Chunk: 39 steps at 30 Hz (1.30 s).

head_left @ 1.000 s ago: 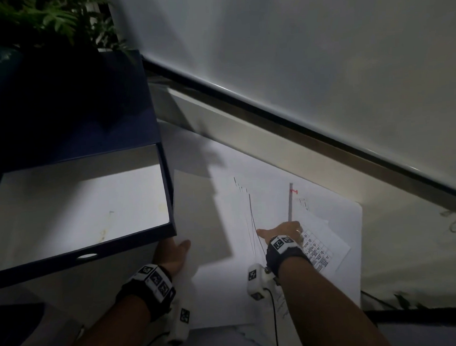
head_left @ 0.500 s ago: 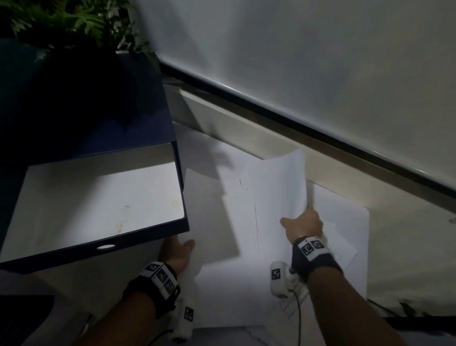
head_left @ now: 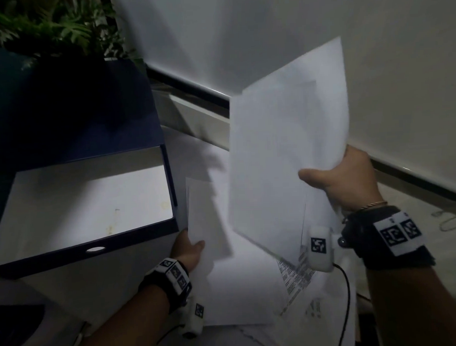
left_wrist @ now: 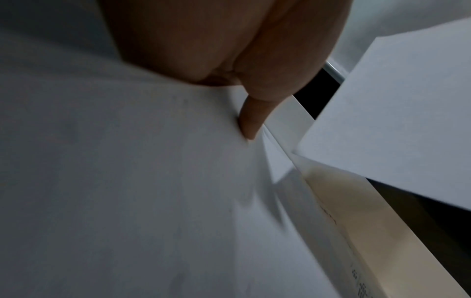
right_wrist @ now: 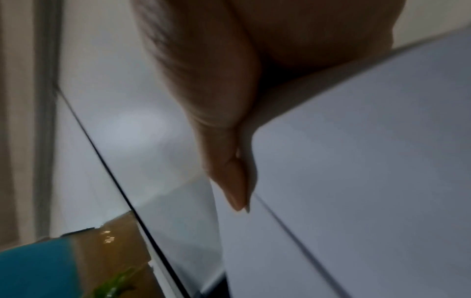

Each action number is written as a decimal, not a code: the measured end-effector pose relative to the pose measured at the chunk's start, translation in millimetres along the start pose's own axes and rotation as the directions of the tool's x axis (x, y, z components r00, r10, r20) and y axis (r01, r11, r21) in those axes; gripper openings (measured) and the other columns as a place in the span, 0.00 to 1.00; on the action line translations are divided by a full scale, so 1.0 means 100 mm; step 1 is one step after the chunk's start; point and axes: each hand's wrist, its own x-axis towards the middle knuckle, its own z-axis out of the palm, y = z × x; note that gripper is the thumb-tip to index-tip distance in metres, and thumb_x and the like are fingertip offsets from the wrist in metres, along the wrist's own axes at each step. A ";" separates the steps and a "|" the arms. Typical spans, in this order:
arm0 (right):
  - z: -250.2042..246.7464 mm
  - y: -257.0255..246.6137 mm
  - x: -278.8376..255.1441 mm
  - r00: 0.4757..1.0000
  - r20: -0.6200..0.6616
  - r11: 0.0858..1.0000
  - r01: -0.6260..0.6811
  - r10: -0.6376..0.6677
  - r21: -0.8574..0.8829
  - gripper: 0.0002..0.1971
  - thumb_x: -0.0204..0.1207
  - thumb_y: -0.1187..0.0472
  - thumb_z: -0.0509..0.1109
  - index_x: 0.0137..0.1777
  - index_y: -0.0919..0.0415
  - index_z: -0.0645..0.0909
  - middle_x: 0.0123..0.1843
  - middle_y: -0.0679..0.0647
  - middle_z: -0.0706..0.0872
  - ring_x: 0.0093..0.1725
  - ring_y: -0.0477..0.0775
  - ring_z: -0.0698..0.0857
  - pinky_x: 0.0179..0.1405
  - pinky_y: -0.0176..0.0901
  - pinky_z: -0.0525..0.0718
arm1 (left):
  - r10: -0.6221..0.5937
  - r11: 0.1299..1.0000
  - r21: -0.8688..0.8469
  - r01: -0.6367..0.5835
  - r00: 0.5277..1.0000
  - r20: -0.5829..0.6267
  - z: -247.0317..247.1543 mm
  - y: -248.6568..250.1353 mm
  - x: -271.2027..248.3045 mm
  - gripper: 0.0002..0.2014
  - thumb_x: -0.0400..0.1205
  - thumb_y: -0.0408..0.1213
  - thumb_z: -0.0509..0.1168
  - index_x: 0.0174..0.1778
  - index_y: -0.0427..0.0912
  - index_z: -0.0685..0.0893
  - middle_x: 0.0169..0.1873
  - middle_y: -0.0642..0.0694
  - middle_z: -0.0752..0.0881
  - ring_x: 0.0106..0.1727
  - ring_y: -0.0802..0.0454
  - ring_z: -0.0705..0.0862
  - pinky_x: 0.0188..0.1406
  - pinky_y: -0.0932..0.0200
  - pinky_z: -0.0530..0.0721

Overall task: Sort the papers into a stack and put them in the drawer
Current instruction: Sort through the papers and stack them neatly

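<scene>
On my far left the dark blue pull-out drawer with its pale, bare bottom [head_left: 87,205] stood open, its front edge just beside my left hand [head_left: 187,249]. That hand pinched the near edge of a white sheet of paper [head_left: 205,221] that lay on the loose white pile of papers spread on the floor [head_left: 253,289]; my thumb [left_wrist: 251,121] pressed on top, and I could not see the fingers beneath. I judged that grip thin: a tug could have slid only the top sheet out and left the pile more scattered.

Further right, my right hand [head_left: 345,180] held up a large blank white sheet of paper [head_left: 286,149], nearly upright and well above the pile, pinched at its lower right edge between thumb and fingers. Held at one edge alone, I thought it could flop, crease, or slip as I brought it across. Printed pages with small black text [head_left: 296,274] lay partly under the raised sheet, beside the white wrist camera [head_left: 319,248]. Its dangling black cable [head_left: 343,298] might have snagged and dragged those pages.
</scene>
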 end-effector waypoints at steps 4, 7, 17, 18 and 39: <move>0.23 0.66 0.09 0.960 0.171 0.972 -0.232 0.222 0.041 0.27 0.51 0.70 0.89 0.54 0.63 0.88 0.45 0.48 0.92 0.43 0.49 0.91 0.41 0.41 0.89 | 0.013 1.000 -0.026 -0.013 1.000 0.002 -0.08 0.00 -0.02 0.15 0.81 0.34 0.65 0.64 0.37 0.83 0.58 0.39 0.88 0.57 0.41 0.86 0.55 0.55 0.83; 0.58 1.31 0.09 0.870 0.300 0.919 -0.386 0.391 -0.076 0.40 0.48 0.66 0.91 0.65 0.61 0.85 0.53 0.52 0.92 0.50 0.55 0.91 0.49 0.46 0.90 | 0.040 0.999 0.026 -0.040 0.999 -0.019 -0.14 -0.02 -0.04 0.12 0.81 0.36 0.66 0.57 0.37 0.88 0.51 0.42 0.89 0.52 0.45 0.87 0.48 0.60 0.79; 1.38 1.89 -0.36 0.871 0.072 0.742 -0.369 0.487 -0.560 0.27 0.82 0.57 0.68 0.79 0.63 0.68 0.74 0.63 0.79 0.71 0.66 0.79 0.70 0.54 0.79 | -0.179 0.981 -0.098 0.169 0.977 -0.111 -0.06 0.08 -0.02 0.28 0.89 0.51 0.46 0.69 0.32 0.78 0.71 0.31 0.78 0.70 0.35 0.78 0.68 0.53 0.73; 1.46 1.88 -0.42 0.881 0.106 0.746 -0.319 0.460 -0.585 0.26 0.82 0.55 0.66 0.78 0.64 0.70 0.72 0.63 0.79 0.70 0.65 0.80 0.68 0.52 0.80 | -0.180 0.980 -0.105 0.172 0.980 -0.079 -0.03 0.13 -0.04 0.29 0.88 0.53 0.45 0.74 0.33 0.74 0.74 0.33 0.75 0.73 0.37 0.75 0.70 0.53 0.71; 0.56 0.57 -0.15 0.986 -0.165 0.911 0.069 -0.002 0.407 0.12 0.66 0.72 0.83 0.46 0.60 0.88 0.39 0.45 0.92 0.39 0.43 0.91 0.45 0.39 0.88 | 0.644 0.658 -0.238 -0.714 0.698 -0.313 -0.21 1.27 -0.78 0.13 0.85 0.27 0.59 0.60 0.49 0.74 0.50 0.68 0.84 0.54 0.70 0.84 0.57 0.73 0.77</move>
